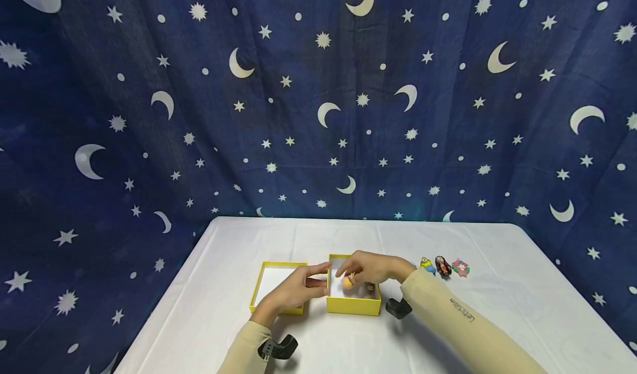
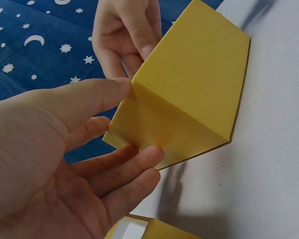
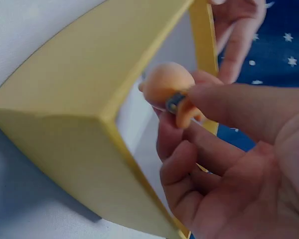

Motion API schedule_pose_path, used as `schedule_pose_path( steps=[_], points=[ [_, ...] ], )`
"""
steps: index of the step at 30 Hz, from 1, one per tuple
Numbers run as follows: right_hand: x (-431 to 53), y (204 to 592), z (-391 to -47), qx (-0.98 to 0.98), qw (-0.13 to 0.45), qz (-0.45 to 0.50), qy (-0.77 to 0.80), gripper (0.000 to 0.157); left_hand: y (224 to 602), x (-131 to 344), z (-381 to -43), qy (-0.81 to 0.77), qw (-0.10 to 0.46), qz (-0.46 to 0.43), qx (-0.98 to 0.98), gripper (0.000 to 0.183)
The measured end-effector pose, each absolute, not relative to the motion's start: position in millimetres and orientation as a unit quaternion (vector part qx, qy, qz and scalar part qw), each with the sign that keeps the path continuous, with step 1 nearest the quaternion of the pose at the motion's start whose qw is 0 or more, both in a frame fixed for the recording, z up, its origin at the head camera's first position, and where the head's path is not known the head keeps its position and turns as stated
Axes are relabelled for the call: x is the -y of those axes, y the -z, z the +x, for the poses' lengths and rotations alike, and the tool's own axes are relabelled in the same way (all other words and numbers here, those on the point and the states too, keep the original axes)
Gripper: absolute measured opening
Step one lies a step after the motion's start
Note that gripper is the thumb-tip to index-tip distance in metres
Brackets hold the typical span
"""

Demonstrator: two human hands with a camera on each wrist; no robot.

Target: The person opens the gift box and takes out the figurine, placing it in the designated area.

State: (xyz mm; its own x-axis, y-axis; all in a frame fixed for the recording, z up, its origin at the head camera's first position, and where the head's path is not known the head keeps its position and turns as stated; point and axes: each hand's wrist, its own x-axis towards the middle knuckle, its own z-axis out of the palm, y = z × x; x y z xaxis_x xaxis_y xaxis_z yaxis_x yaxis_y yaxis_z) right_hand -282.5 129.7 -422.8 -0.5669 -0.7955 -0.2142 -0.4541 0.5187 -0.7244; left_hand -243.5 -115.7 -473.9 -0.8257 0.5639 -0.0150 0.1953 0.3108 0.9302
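Note:
My right hand (image 1: 373,267) pinches a small figurine (image 3: 167,82) between thumb and fingers, inside the opening of a yellow box (image 1: 353,306). The figurine has a round, peach-coloured head and a dark band round its body. In the head view a small brown figure (image 1: 370,287) sits inside the box, near its right wall. At the box's left side is my left hand (image 1: 297,286), its thumb at the top edge and its loosely extended fingers against the outer wall (image 2: 139,119), as the left wrist view shows.
A shallow yellow tray or lid (image 1: 283,263) with a white inside lies left of the box, partly behind my left hand. Right of the box lie a yellow-and-blue figure (image 1: 427,265), a dark-haired doll (image 1: 442,267) and a pink-and-green figure (image 1: 460,268). All stand on a white-covered table (image 1: 497,307).

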Motion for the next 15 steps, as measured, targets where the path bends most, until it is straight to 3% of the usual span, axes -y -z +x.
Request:
schedule_pose_path(
  steps=[15],
  points=[
    [-157, 420, -252, -0.835, 0.148, -0.314, 0.428, 0.033, 473, 115, -243, -0.538, 0.170, 0.237, -0.791, 0.063]
  ],
)
